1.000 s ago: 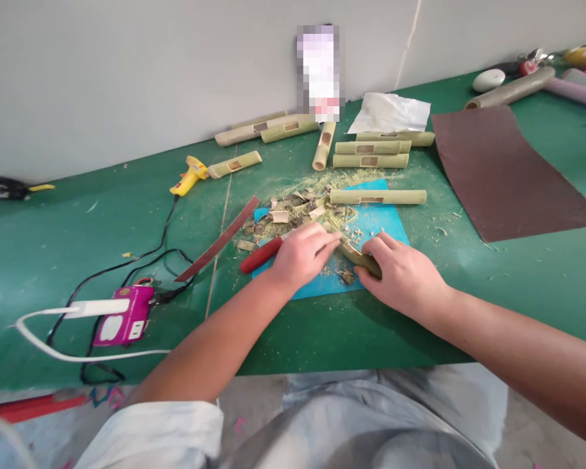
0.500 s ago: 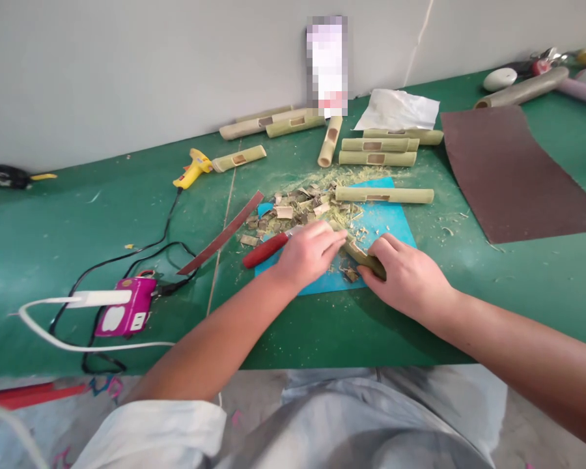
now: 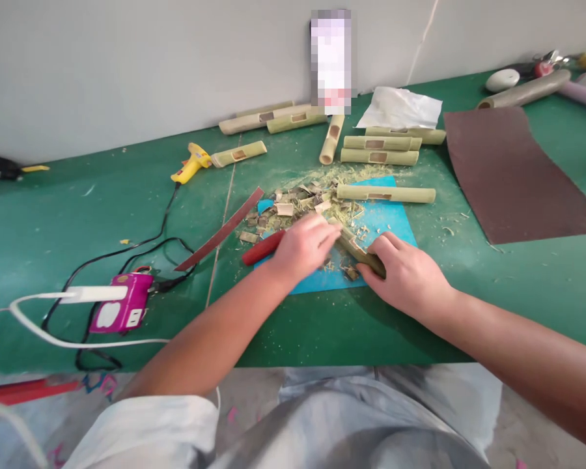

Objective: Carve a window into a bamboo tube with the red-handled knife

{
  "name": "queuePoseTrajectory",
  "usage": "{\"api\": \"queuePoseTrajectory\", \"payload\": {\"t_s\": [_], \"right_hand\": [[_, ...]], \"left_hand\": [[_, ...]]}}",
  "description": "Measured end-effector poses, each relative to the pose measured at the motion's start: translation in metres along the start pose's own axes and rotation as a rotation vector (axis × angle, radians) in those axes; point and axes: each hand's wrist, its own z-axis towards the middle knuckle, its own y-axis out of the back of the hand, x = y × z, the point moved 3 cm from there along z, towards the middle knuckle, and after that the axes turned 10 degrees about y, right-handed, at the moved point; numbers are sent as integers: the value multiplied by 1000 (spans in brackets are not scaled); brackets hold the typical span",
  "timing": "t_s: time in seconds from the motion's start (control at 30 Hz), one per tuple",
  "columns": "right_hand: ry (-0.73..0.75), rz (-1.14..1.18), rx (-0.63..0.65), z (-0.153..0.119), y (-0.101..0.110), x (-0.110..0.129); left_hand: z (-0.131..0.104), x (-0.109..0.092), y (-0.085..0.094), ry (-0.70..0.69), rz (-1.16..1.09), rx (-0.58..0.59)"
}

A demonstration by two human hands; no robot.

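Observation:
A short bamboo tube (image 3: 354, 246) with a cut-out slot lies slanted over a blue sheet (image 3: 388, 225). My right hand (image 3: 403, 268) is closed around its near end. At the far end, my left hand (image 3: 306, 246) has its fingers bent together on the tube; their undersides are hidden. Beneath my left hand a red handle (image 3: 264, 248) sticks out, its other end covered. Bamboo chips (image 3: 286, 209) and pale shavings are heaped just beyond my left hand. Another slotted tube (image 3: 405, 195) rests across the sheet's far part.
More slotted tubes (image 3: 381, 157) lie at the back, by white paper (image 3: 400, 109). Brown sandpaper (image 3: 512, 172) is at the right, a narrow strip (image 3: 224, 228) at left. A yellow glue gun (image 3: 191, 164) and pink power adapter (image 3: 122, 303) trail cords. A blurred-out phone (image 3: 331, 62) leans on the wall.
My left hand has shifted slightly left, covering the metal part beside the red handle. My right hand and the tube stay nearly in place. The view has tilted a little.

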Motion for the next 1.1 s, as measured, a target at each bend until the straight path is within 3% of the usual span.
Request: {"api": "queuePoseTrajectory", "payload": {"t_s": [0.63,0.7,0.8,1.1], "right_hand": [[74,-73,-31,-2,1,5],[65,-62,-28,-3,1,4],[36,-29,-3,-2,0,2],[-34,10,34,0,1,1]], "left_hand": [[2,2,2,21,27,32],[2,2,3,37,43,-21],[1,0,0,11,31,42],[1,3,0,15,36,7]]}}
